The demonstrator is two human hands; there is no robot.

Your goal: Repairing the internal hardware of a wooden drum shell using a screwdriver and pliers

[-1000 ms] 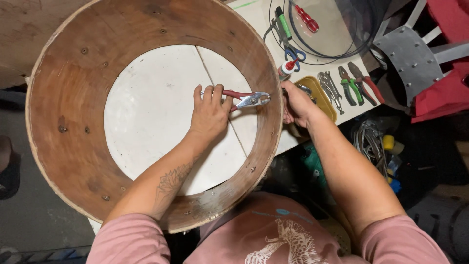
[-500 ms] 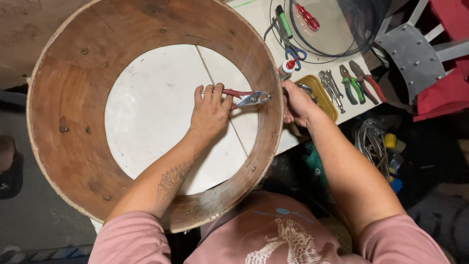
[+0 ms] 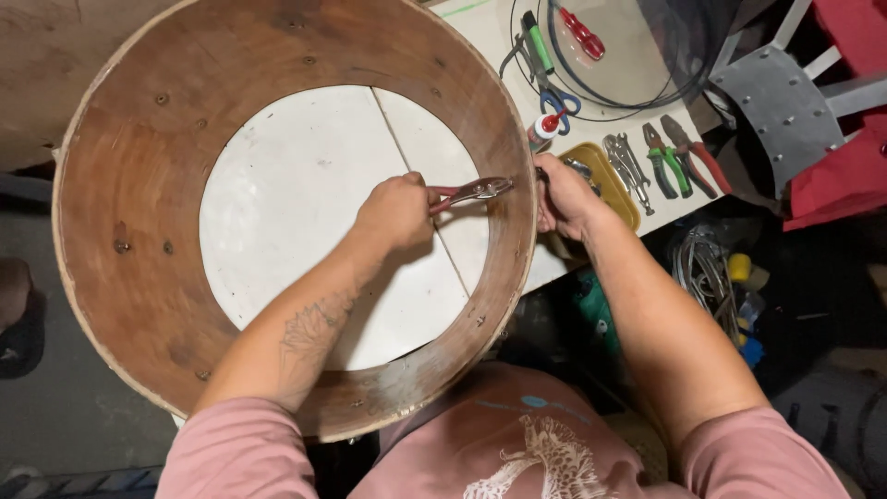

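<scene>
A large round wooden hoop (image 3: 139, 185) with a brown inner wall stands on a white table (image 3: 305, 203). Inside it, my left hand (image 3: 395, 212) is closed around the red handles of a pair of pliers (image 3: 469, 192). The metal jaws point at the hoop's right inner wall. My right hand (image 3: 562, 196) presses against the outside of that same wall, fingers curled on something small and dark that I cannot make out.
Right of the hoop lie scissors (image 3: 545, 79), a green marker (image 3: 536, 28), a red-handled tool (image 3: 584, 32), a glue bottle (image 3: 545, 127), a yellow tray (image 3: 614, 180), green and red pliers (image 3: 679, 152) and a grey metal bracket (image 3: 776, 92). A cable loop (image 3: 601, 92) circles some tools.
My left hand has closed from spread fingers into a fist around the plier handles. The pliers' jaws have moved closer to the hoop wall. The right hand stays at the rim.
</scene>
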